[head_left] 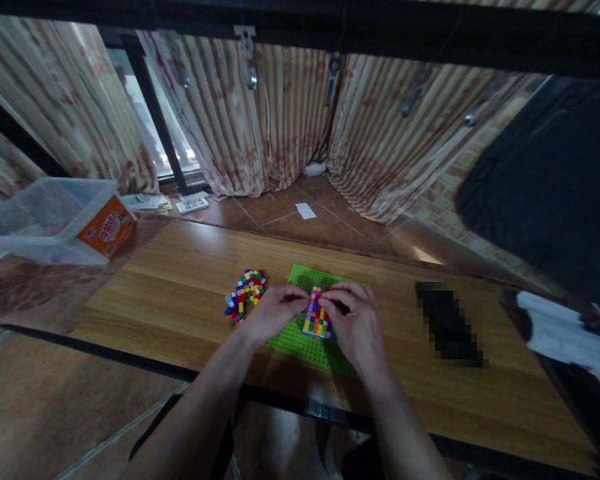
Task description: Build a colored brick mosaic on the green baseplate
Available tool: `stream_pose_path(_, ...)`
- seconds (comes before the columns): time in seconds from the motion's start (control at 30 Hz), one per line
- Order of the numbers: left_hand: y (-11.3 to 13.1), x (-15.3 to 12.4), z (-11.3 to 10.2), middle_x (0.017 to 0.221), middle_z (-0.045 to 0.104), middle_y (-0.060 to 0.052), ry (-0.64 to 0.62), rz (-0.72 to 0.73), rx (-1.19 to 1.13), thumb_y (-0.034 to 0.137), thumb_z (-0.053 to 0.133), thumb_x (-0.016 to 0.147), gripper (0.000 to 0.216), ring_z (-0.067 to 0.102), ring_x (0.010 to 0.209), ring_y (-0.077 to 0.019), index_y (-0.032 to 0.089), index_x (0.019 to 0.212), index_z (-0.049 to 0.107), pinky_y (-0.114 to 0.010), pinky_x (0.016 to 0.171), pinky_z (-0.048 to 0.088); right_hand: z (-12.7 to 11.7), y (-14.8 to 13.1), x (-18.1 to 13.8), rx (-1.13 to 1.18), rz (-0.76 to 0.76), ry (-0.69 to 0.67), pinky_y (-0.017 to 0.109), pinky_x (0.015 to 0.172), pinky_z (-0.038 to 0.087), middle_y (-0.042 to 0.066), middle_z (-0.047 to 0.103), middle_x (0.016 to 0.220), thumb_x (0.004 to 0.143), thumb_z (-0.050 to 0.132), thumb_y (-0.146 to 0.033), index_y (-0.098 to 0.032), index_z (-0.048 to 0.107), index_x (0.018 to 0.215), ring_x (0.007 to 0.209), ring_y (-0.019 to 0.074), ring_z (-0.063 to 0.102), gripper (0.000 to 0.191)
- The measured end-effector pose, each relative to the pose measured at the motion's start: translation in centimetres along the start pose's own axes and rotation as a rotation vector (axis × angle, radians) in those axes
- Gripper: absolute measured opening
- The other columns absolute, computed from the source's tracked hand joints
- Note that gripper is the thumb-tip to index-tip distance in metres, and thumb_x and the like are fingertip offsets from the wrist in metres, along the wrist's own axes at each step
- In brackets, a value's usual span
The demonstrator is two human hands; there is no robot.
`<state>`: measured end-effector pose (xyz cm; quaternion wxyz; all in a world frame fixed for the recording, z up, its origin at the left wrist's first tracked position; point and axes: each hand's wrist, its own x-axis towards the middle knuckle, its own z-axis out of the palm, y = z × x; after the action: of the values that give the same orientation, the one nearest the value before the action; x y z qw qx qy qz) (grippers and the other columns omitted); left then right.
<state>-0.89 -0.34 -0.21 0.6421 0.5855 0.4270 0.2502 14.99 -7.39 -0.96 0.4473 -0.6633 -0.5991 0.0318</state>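
Observation:
A green studded baseplate (300,347) lies on the wooden table, with a block of multicoloured toy bricks (318,323) built up on its middle. At the block's upper left edge, the thumb and fingers of my left hand (276,310) are pinched together; anything between them is too small to make out. My right hand (357,327) bends over the block's upper right side, thumb and fingers closed close to the bricks. Its fingers cover part of the block, and what they grip is hidden. A heap of loose bricks (247,293) lies left of the baseplate.
A clear plastic bin (45,227) with an orange label stands at the table's far left. A pixelated dark object (450,323) lies on the right of the wooden table (170,280). White papers (570,333) are at the right edge. Curtains (290,113) hang behind.

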Motion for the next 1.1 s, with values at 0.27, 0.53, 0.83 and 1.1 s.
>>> stream_pose_path(0.27, -0.03, 0.06, 0.10, 0.066, 0.063, 0.002, -0.001, -0.001, -0.014, 0.025, 0.064, 0.073, 0.014, 0.050, 0.059, -0.0105, 0.015, 0.078, 0.073, -0.023, 0.058, 0.040, 0.13, 0.13, 0.26, -0.053, -0.015, -0.023, 0.042, 0.086, 0.044, 0.005, 0.070, 0.097, 0.086, 0.069, -0.030, -0.026, 0.075, 0.078, 0.093, 0.0247, 0.059, 0.011)
stream_pose_path(0.53, -0.16, -0.10, 0.33, 0.066, 0.063, 0.002, 0.021, 0.010, -0.022, 0.026, 0.069, 0.070, 0.015, 0.051, 0.059, -0.0111, 0.015, 0.080, 0.072, -0.024, 0.058, 0.039, 0.32, 0.51, 0.62, -0.093, -0.016, -0.040, 0.041, 0.083, 0.044, 0.006, 0.069, 0.093, 0.085, 0.070, -0.031, -0.024, 0.070, 0.074, 0.091, 0.0248, 0.058, 0.013)
stream_pose_path(0.83, -0.45, -0.04, 0.46, 0.065, 0.060, 0.002, 0.008, 0.028, -0.020, 0.028, 0.068, 0.070, 0.017, 0.049, 0.060, -0.0115, 0.015, 0.081, 0.071, -0.023, 0.058, 0.037, 0.24, 0.42, 0.37, -0.108, -0.086, -0.053, 0.040, 0.084, 0.043, 0.004, 0.068, 0.096, 0.086, 0.070, -0.026, -0.024, 0.071, 0.078, 0.093, 0.0234, 0.058, 0.008)
stream_pose_path(1.1, -0.46, -0.07, 0.58, 0.065, 0.059, 0.004, 0.005, 0.030, -0.057, 0.025, 0.068, 0.070, 0.016, 0.047, 0.059, -0.0105, 0.014, 0.082, 0.070, -0.023, 0.058, 0.036, 0.34, 0.87, 0.26, -0.074, -0.117, -0.059, 0.040, 0.084, 0.044, 0.004, 0.069, 0.097, 0.087, 0.069, -0.025, -0.026, 0.075, 0.082, 0.092, 0.0232, 0.059, 0.008)
